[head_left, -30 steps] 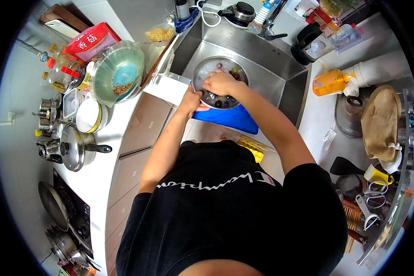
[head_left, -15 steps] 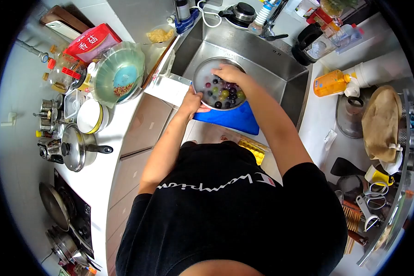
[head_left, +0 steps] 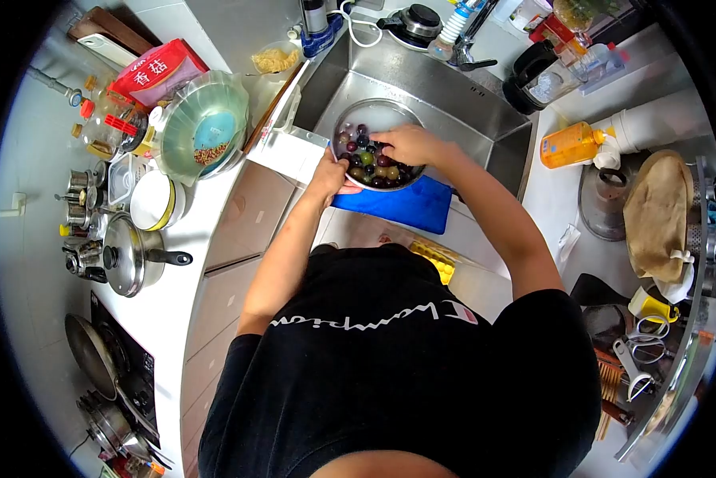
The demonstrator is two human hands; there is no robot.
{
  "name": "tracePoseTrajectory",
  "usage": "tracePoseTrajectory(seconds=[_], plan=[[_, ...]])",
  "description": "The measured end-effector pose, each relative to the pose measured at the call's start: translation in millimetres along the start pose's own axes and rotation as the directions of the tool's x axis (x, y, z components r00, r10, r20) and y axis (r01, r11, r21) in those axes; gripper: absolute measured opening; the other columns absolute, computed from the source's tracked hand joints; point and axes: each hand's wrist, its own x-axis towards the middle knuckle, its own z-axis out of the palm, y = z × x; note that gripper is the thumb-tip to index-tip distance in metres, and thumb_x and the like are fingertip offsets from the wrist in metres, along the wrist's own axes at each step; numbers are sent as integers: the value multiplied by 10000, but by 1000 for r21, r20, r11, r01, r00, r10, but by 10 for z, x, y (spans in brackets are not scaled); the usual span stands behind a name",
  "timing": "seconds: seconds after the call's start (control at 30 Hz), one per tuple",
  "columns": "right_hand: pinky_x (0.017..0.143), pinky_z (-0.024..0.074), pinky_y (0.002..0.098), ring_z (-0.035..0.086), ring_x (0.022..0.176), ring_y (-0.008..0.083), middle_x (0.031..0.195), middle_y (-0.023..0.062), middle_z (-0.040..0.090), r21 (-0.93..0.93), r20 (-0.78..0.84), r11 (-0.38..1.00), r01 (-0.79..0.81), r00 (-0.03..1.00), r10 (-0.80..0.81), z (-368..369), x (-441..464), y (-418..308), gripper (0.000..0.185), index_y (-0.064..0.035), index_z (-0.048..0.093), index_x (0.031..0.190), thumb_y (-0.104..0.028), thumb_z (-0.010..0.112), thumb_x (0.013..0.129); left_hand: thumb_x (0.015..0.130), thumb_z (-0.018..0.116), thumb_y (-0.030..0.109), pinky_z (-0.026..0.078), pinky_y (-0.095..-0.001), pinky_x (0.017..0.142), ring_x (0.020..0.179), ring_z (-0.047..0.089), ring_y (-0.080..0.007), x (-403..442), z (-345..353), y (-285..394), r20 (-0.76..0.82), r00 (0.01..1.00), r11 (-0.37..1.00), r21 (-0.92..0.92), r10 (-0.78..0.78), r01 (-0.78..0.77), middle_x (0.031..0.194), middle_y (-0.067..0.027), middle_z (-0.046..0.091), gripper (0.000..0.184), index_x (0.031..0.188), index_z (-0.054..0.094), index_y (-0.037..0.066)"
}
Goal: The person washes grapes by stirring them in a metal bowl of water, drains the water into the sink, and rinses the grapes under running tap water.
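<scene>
While my left hand (head_left: 331,177) clasps the rim of a metal bowl (head_left: 376,112), my right hand (head_left: 410,146) is inside it, fingers partly curled among dark and green grapes (head_left: 367,159); I cannot tell whether they grip any. The bowl is at the near side of the sink (head_left: 453,92), a blue sheet (head_left: 410,205) towards me.

Kitchen, small, home-like in look. Far centre: steel sink (head_left: 453,86) with tap (head_left: 463,52). Left: white counter (head_left: 172,307), lidded saucepan (head_left: 127,248); nearer, black hob (head_left: 137,353), frying pan (head_left: 86,352). Right: spatula (head_left: 592,290), peeler (head_left: 632,371), scissors (head_left: 651,339).
</scene>
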Motion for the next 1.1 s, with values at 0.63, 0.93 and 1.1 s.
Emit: tracePoseTrajectory(seconds=[0.63,0.93,1.1], plan=[[880,376,394,489,1007,328,1112,179,497,-32,-63,998,44,997,-46,136,102,-6,397,-124,516,1126,-349,475,802,826,344,17,554,-343,457,624,611,-252,13,-6,-46,-5,999,999,-26,45,-46,942,-183,534,372,1193,311,68],[861,393,341,532,963,303,1025,171,567,321,7,901,-293,952,307,120,623,250,448,-62,553,1058,-403,500,774,838,339,32,549,-323,447,610,611,-241,14,-3,-45,-16,1000,1000,-21,23,-23,906,-179,553,351,1186,321,79],[885,363,406,455,1065,327,1158,200,468,113,6,952,-283,959,284,368,727,69,424,-78,554,1053,-390,431,795,842,337,36,550,-325,451,612,611,-247,10,7,-43,-35,999,1000,-1,22,-22,910,-180,551,342,1181,322,75]])
